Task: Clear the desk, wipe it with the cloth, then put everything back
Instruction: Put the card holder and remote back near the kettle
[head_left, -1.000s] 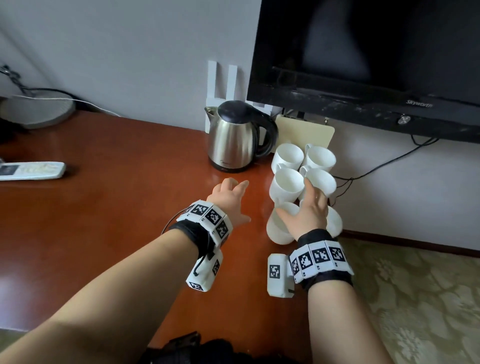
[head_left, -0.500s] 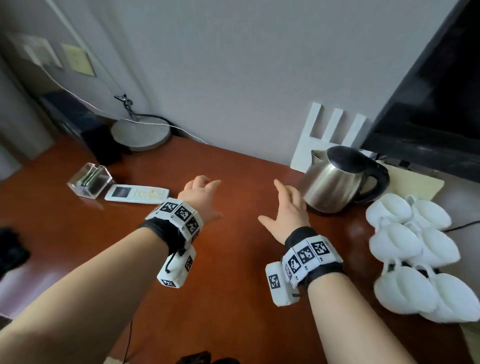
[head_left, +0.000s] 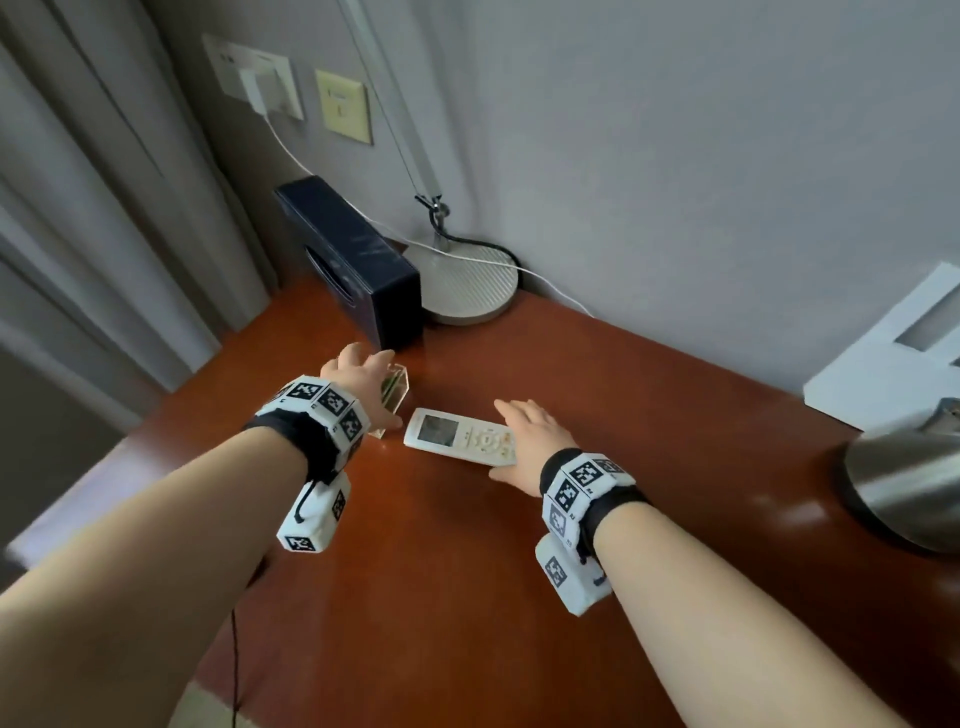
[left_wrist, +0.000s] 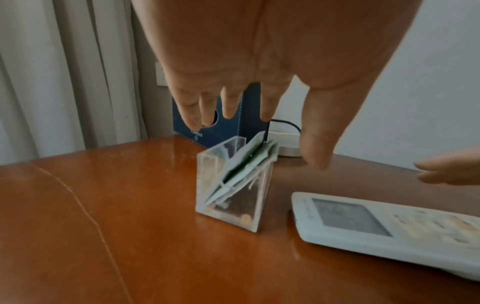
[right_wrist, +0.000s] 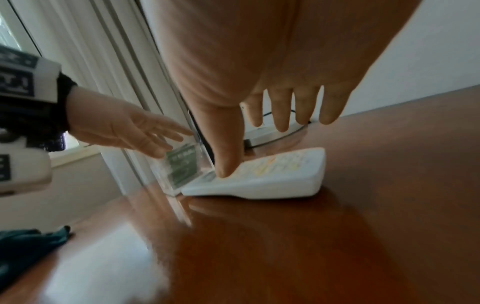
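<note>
On the red-brown desk (head_left: 597, 545) a clear acrylic holder (head_left: 397, 395) with paper sachets stands next to a white remote (head_left: 452, 436). My left hand (head_left: 363, 369) hovers just above the holder (left_wrist: 231, 185), fingers (left_wrist: 228, 102) straight and spread, holding nothing. My right hand (head_left: 519, 441) is spread over the right end of the remote (right_wrist: 272, 174). Its thumb (right_wrist: 223, 156) is at the button face, and I cannot tell whether it touches. A dark teal cloth (right_wrist: 26, 246) lies at the desk's near left edge.
A dark box (head_left: 358, 270) and a round lamp base (head_left: 467, 286) with cables stand against the wall behind the holder. A steel kettle (head_left: 904, 488) and a white stand (head_left: 883, 364) are at the right. Curtains (head_left: 104, 234) hang on the left.
My view swung left, away from the white cups and kettle. Both hands moved left across the desk, the left to the acrylic holder and the right to the remote.
</note>
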